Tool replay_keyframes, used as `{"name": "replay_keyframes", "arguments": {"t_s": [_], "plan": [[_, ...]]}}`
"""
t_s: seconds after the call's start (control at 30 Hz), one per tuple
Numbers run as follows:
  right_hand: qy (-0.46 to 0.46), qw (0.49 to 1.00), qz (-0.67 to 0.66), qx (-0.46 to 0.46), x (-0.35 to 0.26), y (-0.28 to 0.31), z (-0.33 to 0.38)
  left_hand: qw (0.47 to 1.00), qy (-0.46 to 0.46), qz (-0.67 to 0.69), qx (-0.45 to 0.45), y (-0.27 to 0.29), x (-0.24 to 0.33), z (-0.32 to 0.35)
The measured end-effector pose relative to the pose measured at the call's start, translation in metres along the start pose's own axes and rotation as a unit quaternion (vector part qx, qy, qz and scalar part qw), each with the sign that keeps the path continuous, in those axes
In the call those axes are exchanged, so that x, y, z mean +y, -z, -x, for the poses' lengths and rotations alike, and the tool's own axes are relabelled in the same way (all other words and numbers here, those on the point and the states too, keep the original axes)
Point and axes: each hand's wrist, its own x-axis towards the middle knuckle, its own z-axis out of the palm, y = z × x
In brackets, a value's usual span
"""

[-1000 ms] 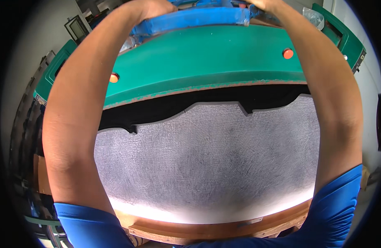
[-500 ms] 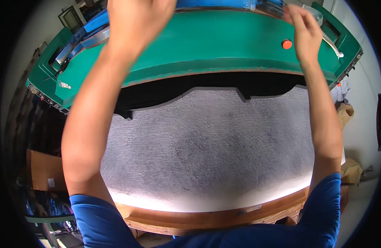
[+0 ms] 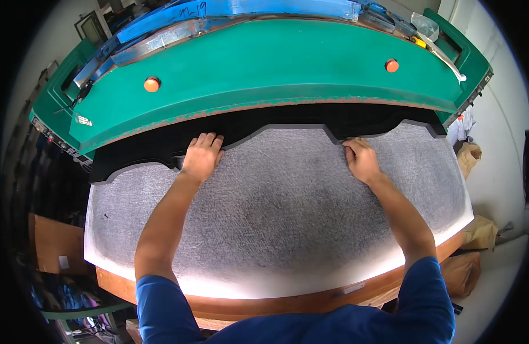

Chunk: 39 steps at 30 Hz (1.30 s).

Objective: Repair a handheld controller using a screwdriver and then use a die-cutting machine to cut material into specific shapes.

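Observation:
A black sheet [image 3: 241, 127] with a wavy grey-edged border lies on the scuffed grey-white board [image 3: 276, 189], its far part hidden beneath the green machine. My left hand [image 3: 201, 157] rests at the sheet's near edge, fingers laid forward over the border and thumb apart. By the notch right of the middle, my right hand [image 3: 363, 160] touches the same edge with bent fingertips, its thumb held apart. Neither hand is wrapped round anything that I can see.
The green machine beam [image 3: 264, 57] spans the far side, with an orange-red left button [image 3: 152, 84] and right button [image 3: 392, 65]. Blue metal bars [image 3: 241, 8] lie on top. A wooden rail [image 3: 247, 307] runs along the board's front. Brown paper bags [image 3: 477, 232] stand right, a cardboard box [image 3: 58, 243] left.
Both hands have come down and back from above the green beam, by the buttons, to the near edge of the black sheet. The left button is now uncovered.

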Motion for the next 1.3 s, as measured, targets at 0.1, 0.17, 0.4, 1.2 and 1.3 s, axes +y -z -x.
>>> {"name": "replay_keyframes", "arguments": {"t_s": [0.1,0.17,0.4,1.2,1.3], "plan": [[0.017,0.999,-0.032,0.024,0.003,0.000,-0.005,1.000,-0.013,0.009,0.027,-0.005,-0.010,0.000],[0.040,0.997,-0.047,0.045,0.004,0.002,-0.011,0.999,-0.005,0.005,0.046,-0.006,-0.016,-0.002],[0.018,1.000,-0.016,0.015,0.002,-0.004,-0.023,0.982,0.018,-0.077,0.174,-0.002,-0.009,-0.014],[-0.129,0.984,0.114,-0.045,-0.026,-0.017,-0.041,0.943,0.291,0.158,-0.016,0.004,-0.001,-0.019],[-0.143,0.981,0.126,-0.032,-0.022,-0.025,-0.039,0.919,0.351,0.161,-0.082,0.010,0.001,-0.031]]}}
